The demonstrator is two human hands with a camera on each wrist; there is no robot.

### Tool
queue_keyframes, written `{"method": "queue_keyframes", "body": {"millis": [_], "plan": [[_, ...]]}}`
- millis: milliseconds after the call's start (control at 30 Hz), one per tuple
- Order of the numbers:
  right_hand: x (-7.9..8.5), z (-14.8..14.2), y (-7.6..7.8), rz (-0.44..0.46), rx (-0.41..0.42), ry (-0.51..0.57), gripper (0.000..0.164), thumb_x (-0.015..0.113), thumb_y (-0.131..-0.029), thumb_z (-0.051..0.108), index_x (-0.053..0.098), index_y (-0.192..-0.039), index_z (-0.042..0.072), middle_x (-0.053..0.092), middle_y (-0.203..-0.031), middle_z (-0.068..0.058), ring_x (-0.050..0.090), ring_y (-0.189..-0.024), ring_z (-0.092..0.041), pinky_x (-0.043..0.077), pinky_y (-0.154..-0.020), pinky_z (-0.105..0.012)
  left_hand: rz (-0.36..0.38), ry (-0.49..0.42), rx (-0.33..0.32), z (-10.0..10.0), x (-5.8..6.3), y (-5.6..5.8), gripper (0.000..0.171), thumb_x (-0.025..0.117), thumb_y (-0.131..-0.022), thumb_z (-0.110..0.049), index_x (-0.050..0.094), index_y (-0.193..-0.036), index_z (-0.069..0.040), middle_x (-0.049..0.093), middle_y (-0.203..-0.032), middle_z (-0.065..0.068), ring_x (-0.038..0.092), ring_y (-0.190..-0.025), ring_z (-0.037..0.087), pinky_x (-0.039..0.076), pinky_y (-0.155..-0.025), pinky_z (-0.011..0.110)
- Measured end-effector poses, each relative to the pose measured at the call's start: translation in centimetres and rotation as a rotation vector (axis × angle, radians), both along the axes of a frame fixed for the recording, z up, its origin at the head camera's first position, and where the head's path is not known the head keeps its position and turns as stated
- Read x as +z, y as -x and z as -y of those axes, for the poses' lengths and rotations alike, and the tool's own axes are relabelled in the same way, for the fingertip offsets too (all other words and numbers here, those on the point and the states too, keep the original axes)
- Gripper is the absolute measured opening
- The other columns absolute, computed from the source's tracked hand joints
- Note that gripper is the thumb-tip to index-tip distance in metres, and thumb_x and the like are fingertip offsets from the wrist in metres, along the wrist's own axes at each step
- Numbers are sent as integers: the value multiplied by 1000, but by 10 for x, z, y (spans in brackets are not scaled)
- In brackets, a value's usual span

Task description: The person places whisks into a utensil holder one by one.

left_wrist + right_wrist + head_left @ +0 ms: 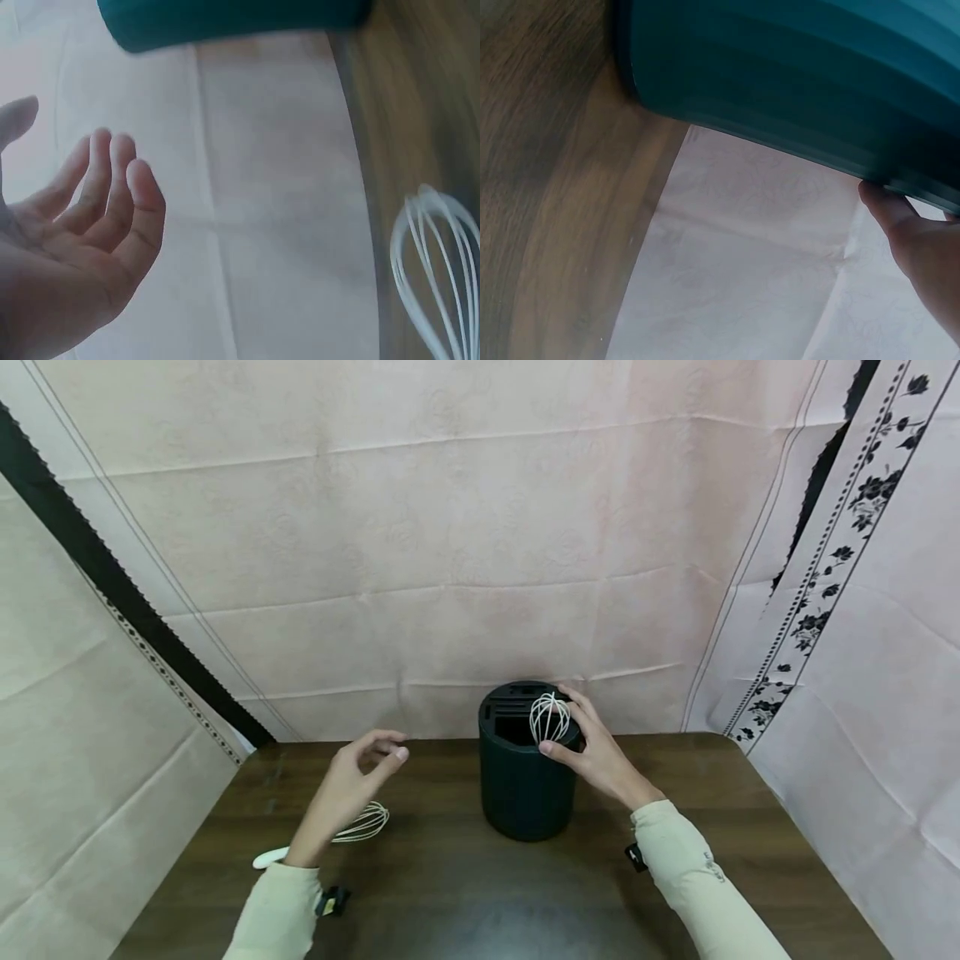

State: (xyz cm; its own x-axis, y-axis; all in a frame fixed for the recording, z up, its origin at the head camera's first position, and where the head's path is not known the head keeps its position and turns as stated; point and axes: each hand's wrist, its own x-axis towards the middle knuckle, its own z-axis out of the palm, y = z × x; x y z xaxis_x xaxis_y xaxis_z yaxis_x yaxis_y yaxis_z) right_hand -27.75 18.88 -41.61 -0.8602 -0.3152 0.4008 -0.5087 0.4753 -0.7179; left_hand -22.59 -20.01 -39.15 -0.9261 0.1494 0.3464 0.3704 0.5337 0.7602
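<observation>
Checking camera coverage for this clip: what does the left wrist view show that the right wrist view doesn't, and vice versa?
Only the left wrist view: the left hand, holding nothing, and the wires of a whisk.
Only the right wrist view: part of the right hand, touching the green container.
Both: part of the green container, the brown table and pale cloth.

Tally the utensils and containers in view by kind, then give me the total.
Green container: 1
White whisks: 2, one lying flat, one head-up at the container's opening
Total: 3
</observation>
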Motion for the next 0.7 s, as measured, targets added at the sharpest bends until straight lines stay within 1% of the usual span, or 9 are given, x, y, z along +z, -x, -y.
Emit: {"method": "queue_keyframes", "body": {"millis": [167, 200, 300, 400, 500, 600, 700], "plan": [[3, 0, 1, 16, 10, -3, 73, 74, -98, 42, 44, -160, 18, 15, -175, 5, 18, -159, -34, 26, -117, -74, 79, 65, 24, 39, -4, -3, 38, 61, -108, -42, 68, -133, -15, 72, -109, 6, 70, -91, 20, 58, -74, 33], [3, 0, 1, 17, 11, -1, 72, 75, -98, 42, 45, -159, 18, 15, -175, 5, 18, -159, -34, 25, -118, -74, 95, 81, 32, 46, -5, -4, 39, 59, -109, -43, 67, -134, -14, 72, -110, 6, 70, -92, 19, 58, -73, 33], [2, -3, -2, 16, 6, 6, 70, 76, -98, 40, 47, -158, 18, 16, -174, 5, 19, -159, -34, 25, -118, -73, 122, 146, 47, 66, -12, -3, 43, 55, -110, -44, 65, -136, -11, 71, -111, 6, 69, -93, 17, 57, -76, 33], [2, -4, -2, 16, 3, 8, 69, 75, -98, 40, 47, -158, 19, 16, -174, 6, 19, -158, -33, 25, -119, -72, 146, 211, 53, 85, -22, -1, 46, 53, -111, -44, 63, -139, -9, 71, -112, 5, 67, -95, 16, 56, -79, 36], [3, -4, -2, 20, 4, 10, 70, 75, -98, 41, 46, -158, 19, 15, -174, 7, 18, -159, -33, 24, -118, -73, 195, 253, 38, 103, -36, 1, 49, 52, -111, -45, 60, -142, -7, 70, -116, 7, 66, -99, 20, 54, -82, 38], [3, -2, -1, 19, 6, 14, 71, 75, -98, 42, 46, -159, 19, 15, -174, 7, 17, -159, -33, 25, -118, -73, 261, 243, 9, 118, -50, 3, 53, 50, -112, -46, 57, -146, -7, 69, -126, 15, 67, -107, 29, 55, -85, 44], [1, 0, 0, 18, 11, 14, 73, 74, -98, 42, 43, -160, 18, 15, -174, 6, 18, -159, -33, 26, -118, -73, 313, 215, -15, 130, -61, 2, 55, 49, -112, -47, 56, -149, -8, 64, -141, 22, 66, -119, 39, 56, -93, 52]]}}
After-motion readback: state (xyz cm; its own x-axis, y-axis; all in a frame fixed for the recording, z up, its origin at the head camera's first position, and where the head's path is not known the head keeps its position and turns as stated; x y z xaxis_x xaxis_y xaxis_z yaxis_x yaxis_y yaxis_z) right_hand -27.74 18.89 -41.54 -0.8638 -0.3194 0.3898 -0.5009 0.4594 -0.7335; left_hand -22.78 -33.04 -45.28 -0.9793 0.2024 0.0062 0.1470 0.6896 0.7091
